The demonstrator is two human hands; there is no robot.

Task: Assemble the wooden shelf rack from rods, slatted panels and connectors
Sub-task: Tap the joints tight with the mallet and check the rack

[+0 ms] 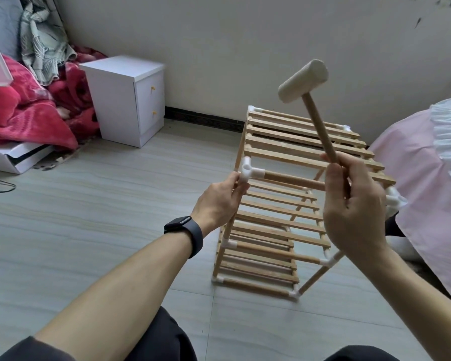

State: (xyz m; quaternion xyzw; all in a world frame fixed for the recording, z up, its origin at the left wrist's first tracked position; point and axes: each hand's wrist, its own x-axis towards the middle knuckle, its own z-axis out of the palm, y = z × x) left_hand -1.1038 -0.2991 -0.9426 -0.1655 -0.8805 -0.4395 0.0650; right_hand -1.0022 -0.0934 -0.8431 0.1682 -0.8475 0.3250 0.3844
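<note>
The wooden shelf rack (284, 225) stands on the floor in front of me, with three tiers of slatted panels joined by rods and white connectors. My left hand (219, 201) grips the near left upright just under the white top connector (249, 171). A rod (294, 179) runs right from that connector. My right hand (354, 209) holds the lower end of a wooden mallet's handle; the mallet (303, 80) is raised, head up, above the top slatted panel (310, 142). Another white connector (393, 199) shows just right of my right hand.
A small white drawer cabinet (126, 100) stands by the wall at the left, beside red bedding (29, 110) and a white tray on the floor. A pink fabric-covered object (427, 183) sits close to the rack's right side. Grey floor tiles (102, 204) lie at the left.
</note>
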